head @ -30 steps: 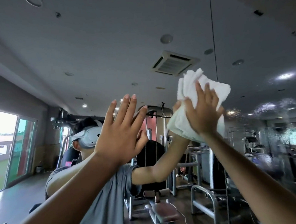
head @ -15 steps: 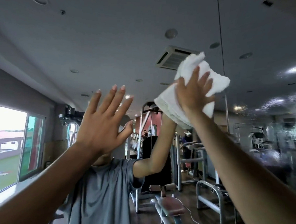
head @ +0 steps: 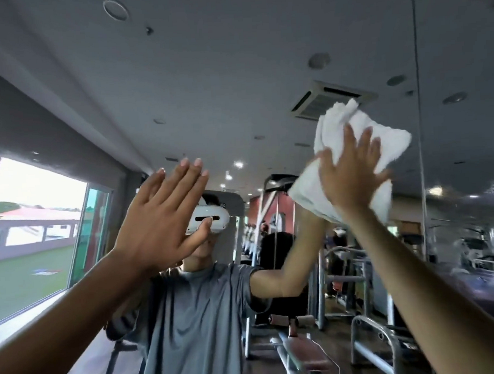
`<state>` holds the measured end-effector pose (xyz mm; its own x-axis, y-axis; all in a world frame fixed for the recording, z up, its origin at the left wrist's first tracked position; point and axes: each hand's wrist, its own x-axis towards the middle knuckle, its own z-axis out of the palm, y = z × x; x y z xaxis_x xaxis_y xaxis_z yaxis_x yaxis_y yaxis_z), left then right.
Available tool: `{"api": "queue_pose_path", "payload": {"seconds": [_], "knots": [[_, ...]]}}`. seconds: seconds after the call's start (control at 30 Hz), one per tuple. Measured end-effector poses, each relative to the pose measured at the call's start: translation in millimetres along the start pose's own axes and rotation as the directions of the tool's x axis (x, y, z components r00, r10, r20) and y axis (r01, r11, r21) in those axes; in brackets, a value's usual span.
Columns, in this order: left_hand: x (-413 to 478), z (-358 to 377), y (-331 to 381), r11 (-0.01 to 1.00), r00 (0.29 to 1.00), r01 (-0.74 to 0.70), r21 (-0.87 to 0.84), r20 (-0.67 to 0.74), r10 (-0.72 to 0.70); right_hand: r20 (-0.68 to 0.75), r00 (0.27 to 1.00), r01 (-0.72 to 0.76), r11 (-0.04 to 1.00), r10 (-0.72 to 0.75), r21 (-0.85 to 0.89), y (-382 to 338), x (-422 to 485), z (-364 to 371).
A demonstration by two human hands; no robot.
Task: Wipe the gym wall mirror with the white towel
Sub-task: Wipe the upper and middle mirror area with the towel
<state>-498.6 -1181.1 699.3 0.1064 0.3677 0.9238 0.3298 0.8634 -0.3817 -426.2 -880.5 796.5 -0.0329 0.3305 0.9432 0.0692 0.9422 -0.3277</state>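
The gym wall mirror (head: 234,73) fills almost the whole view and reflects the room and me. My right hand (head: 349,175) presses a crumpled white towel (head: 381,142) flat against the glass at upper right, fingers spread over it. My left hand (head: 161,217) rests flat on the mirror left of centre, fingers together and straight, holding nothing. A vertical seam (head: 419,120) between mirror panels runs just right of the towel. Smears and droplets cloud the glass at far right (head: 476,226).
The mirror reflects a person in a grey shirt with a white headset (head: 210,220), weight machines (head: 344,267), a bench (head: 303,355), a ceiling air vent (head: 330,101) and a large window (head: 39,226) at left.
My right hand and the towel have slid to the right and slightly up the glass. My left hand stays flat on the mirror; the view has tilted a little.
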Motion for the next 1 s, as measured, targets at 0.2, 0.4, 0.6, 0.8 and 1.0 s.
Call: {"api": "queue_pose_path", "payload": {"seconds": [0.2,0.4,0.6,0.8,1.0], "knots": [[-18.0,-1.5,-3.6,0.986,0.985,0.162,-0.044,-0.049,-0.164,0.046,0.751,0.661,0.746,-0.659,-0.081,-83.1,-82.7,21.2],[-38.3,-15.6,-45.9,0.989,0.989,0.146,-0.021,0.017,-0.145,0.098,0.599,0.801,0.591,-0.795,-0.097,-2.3,-71.3,5.9],[-31.7,-26.9,-83.2,0.993,0.990,0.119,0.007,0.071,-0.119,0.044,0.961,0.277,0.960,-0.275,-0.048,-113.9,-30.3,14.3],[-53.7,-35.7,-125.4,0.995,0.995,0.102,0.001,-0.010,-0.102,0.058,0.618,0.786,0.614,-0.784,-0.073,-167.6,-127.2,29.7],[-84.9,-49.3,-165.6,0.992,0.992,0.124,-0.015,-0.007,-0.124,0.115,0.723,0.690,0.722,-0.682,-0.055,-118.6,-111.8,15.5]]}}
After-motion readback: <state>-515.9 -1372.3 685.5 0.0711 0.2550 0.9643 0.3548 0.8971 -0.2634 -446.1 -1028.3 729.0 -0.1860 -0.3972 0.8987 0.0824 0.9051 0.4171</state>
